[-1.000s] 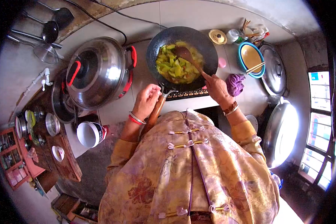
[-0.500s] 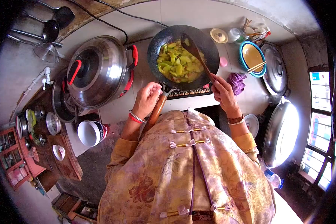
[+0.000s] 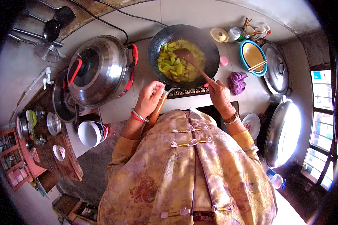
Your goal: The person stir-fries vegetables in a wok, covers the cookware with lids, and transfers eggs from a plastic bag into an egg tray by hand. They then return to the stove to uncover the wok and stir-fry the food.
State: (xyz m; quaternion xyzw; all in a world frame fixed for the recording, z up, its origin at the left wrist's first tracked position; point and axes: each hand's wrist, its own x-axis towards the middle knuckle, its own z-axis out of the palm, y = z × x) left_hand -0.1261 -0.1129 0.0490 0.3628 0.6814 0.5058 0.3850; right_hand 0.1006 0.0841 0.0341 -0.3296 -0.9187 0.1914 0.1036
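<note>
My right hand (image 3: 221,96) is closed round the handle of a brown wooden spatula (image 3: 189,58), whose blade lies in the food. Green vegetable pieces (image 3: 172,64) sit in some liquid in a dark wok (image 3: 210,45). The wok stands on an induction cooker (image 3: 187,92), whose button panel shows at the front. Beside the wok's wooden handle (image 3: 158,110) is my left hand (image 3: 150,98), fingers curled in loosely; I see nothing in them. Whether it touches the handle I cannot tell.
A large lidded pot (image 3: 97,71) with red handles stands left of the wok. To the right are a purple cloth (image 3: 237,83), a pink round object (image 3: 224,60), a small lid (image 3: 219,35) and a blue-rimmed bowl (image 3: 253,56) with chopsticks across it. A white bucket (image 3: 89,134) stands lower left.
The spatula blade has moved down and toward the middle of the food. My right hand has shifted slightly down and its grip has turned. My left hand stays nearly where it was.
</note>
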